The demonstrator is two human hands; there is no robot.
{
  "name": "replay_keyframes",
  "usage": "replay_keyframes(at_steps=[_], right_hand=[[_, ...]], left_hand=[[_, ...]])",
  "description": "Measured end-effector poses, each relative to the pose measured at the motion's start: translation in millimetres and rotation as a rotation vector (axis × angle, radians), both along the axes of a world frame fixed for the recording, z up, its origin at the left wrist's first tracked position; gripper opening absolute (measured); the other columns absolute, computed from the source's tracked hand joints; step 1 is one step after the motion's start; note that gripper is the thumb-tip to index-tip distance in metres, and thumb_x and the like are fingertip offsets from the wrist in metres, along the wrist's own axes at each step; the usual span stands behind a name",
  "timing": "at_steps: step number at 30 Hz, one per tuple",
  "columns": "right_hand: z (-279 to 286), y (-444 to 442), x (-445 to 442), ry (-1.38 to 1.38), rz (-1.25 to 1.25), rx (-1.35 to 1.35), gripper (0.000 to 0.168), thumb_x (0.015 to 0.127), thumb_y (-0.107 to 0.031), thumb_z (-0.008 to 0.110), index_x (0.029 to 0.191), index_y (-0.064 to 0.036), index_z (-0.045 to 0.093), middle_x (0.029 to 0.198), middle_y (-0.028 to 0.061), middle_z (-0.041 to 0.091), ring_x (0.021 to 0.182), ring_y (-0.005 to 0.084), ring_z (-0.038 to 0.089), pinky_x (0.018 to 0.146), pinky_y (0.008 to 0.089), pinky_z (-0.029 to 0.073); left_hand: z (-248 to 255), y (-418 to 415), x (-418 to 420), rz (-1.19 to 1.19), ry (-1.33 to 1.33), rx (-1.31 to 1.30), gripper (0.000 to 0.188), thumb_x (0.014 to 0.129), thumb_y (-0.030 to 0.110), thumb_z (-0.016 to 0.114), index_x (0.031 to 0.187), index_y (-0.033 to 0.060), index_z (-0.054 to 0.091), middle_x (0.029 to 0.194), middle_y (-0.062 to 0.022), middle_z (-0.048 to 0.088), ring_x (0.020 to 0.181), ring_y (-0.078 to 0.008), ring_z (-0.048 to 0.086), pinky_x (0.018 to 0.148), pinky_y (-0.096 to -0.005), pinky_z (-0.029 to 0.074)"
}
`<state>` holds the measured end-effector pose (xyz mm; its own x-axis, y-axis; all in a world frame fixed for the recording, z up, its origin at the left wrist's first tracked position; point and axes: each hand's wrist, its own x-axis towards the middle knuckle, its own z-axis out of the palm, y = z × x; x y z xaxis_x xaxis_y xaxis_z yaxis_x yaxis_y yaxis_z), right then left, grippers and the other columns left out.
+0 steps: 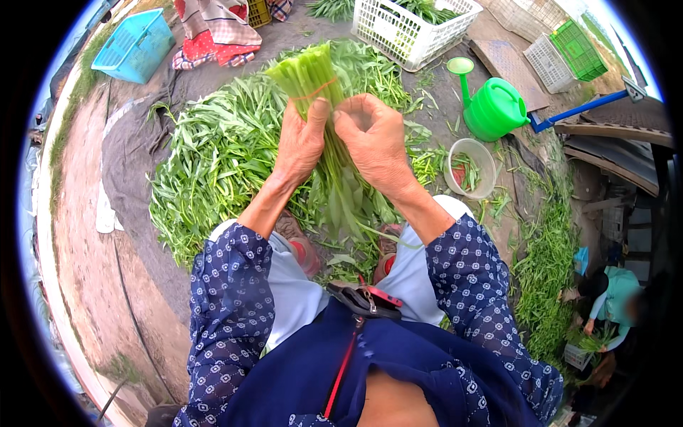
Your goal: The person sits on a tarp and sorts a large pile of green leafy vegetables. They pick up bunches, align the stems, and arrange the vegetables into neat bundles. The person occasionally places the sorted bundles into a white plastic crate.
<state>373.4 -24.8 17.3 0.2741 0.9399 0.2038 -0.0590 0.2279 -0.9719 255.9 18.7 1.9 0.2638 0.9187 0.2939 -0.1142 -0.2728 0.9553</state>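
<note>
A bundle of leafy green stems (307,66), which looks like water spinach, is held up in front of me with its cut ends pointing away. An orange rubber band (316,89) circles the stems near those ends. My left hand (303,133) grips the bundle from the left, thumb across the stems just below the band. At the bundle's right edge is my right hand (373,136), thumb and forefinger pinched together; whether anything is between them is hidden. Beneath both hands spreads a large heap of loose greens (224,144) on dark ground cloth (133,155).
To the right stand a clear plastic tub (484,168) with leaf scraps and a green watering can (496,109). A white crate (403,40) of greens is ahead, a blue basket (136,48) far left. Another person (616,299) handles greens at lower right beside a long heap (544,277).
</note>
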Motion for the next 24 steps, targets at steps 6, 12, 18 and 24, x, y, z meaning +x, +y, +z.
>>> replay_keyframes(at_steps=[6,12,18,24], right_hand=[[-0.1,-1.8,0.8,0.028,0.002,0.004,0.008,0.087,-0.004,0.065,0.090,0.003,0.063,0.072,-0.0046,0.057,0.062,0.0005,0.046,0.056,0.0177,0.041],[11.8,-6.6,4.3,0.016,0.014,0.068,0.012,0.087,-0.006,0.067,0.095,0.003,0.064,0.079,-0.0002,0.063,0.065,0.0028,0.054,0.058,0.0198,0.046],[6.5,-3.8,14.6,-0.372,-0.016,0.180,0.019,0.083,-0.006,0.069,0.098,0.003,0.064,0.082,0.0097,0.068,0.064,0.0122,0.065,0.058,0.0254,0.052],[11.2,-10.7,23.2,-0.557,-0.007,0.217,0.014,0.082,-0.007,0.068,0.091,0.001,0.062,0.079,0.0121,0.066,0.064,0.0211,0.067,0.059,0.0309,0.053]], left_hand=[[-6.4,0.8,4.0,0.000,-0.017,-0.027,0.067,0.091,0.055,0.059,0.127,-0.0006,0.050,0.113,-0.0092,0.060,0.101,-0.0162,0.056,0.088,-0.0307,0.047],[-0.8,11.9,-8.2,-0.155,-0.271,-0.284,0.052,0.089,0.039,0.064,0.121,0.0001,0.052,0.107,-0.0131,0.063,0.091,-0.0185,0.063,0.078,-0.0314,0.053],[-2.7,13.1,-7.3,-0.189,-0.315,-0.314,0.061,0.085,0.041,0.065,0.124,-0.0026,0.046,0.113,-0.0222,0.062,0.099,-0.0270,0.065,0.088,-0.0399,0.055],[-7.8,12.1,-5.4,-0.193,-0.269,-0.261,0.058,0.087,0.040,0.063,0.123,-0.0029,0.048,0.114,-0.0202,0.061,0.098,-0.0260,0.064,0.087,-0.0406,0.055]])
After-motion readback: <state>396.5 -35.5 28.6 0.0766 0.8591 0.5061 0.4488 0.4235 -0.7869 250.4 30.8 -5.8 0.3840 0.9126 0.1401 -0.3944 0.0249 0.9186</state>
